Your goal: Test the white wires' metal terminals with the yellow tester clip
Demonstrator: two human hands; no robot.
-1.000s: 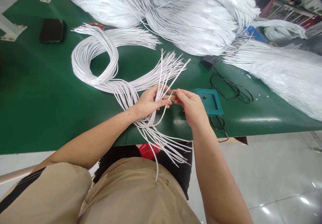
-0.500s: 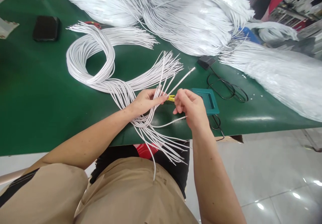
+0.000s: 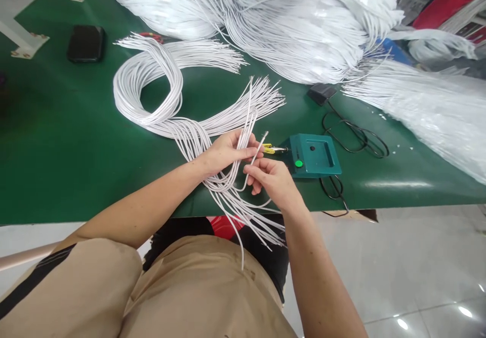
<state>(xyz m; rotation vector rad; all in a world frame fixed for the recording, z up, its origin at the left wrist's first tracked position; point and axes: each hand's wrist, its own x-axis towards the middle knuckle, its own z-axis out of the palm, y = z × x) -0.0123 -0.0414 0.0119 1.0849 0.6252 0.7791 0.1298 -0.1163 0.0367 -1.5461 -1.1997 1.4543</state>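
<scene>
My left hand point(image 3: 235, 151) is closed around several white wires point(image 3: 245, 130), their ends pointing up and away from me. Between thumb and fingers, my right hand point(image 3: 266, 176) pinches one white wire point(image 3: 256, 156) whose tip stands up beside my left fingertips. Just beyond my fingers is a yellow clip-like piece point(image 3: 269, 149) on a thin metal shaft. That shaft points to a teal machine point(image 3: 321, 153) with a green button. Other wires of the same bundle point(image 3: 250, 216) hang over the table edge toward my lap.
A looped bundle of white wires point(image 3: 125, 92) lies left on the green table point(image 3: 68, 166). Big piles of white wire point(image 3: 296, 29) cover the back. A black box point(image 3: 86, 43) stands far left; a black cable point(image 3: 355, 134) curls behind the teal machine near a black block point(image 3: 321, 93).
My right hand has moved left and toward me and now pinches a wire beside my left hand. The teal machine's button has come into sight. The camera view has shifted slightly.
</scene>
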